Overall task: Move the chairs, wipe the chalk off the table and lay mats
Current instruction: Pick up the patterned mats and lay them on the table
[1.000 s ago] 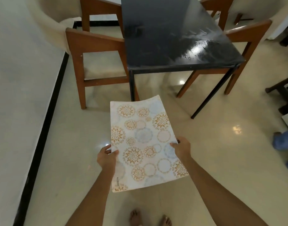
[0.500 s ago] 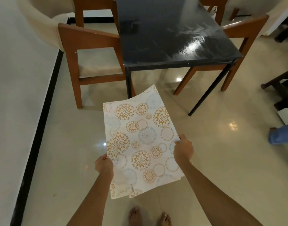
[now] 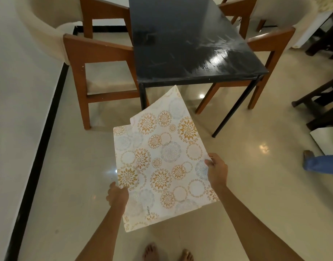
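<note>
The left hand (image 3: pixel 117 194) pinches the left edge of the mats (image 3: pixel 161 166), and the right hand (image 3: pixel 217 171) pinches their right edge, thumb on top, so the flowered sheets hang fanned apart in the air between the two hands. Just beyond the fingers stands the black table (image 3: pixel 190 44), its top streaked with chalk, with wooden chairs (image 3: pixel 97 72) on both sides.

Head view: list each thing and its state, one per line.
mats: fanned stack, held in the air, not yet laid
left hand: grips the stack's left edge
right hand: pinches the right edge
table: bare, streaked with pale smears
chair: upright, beside the table's left side
</note>
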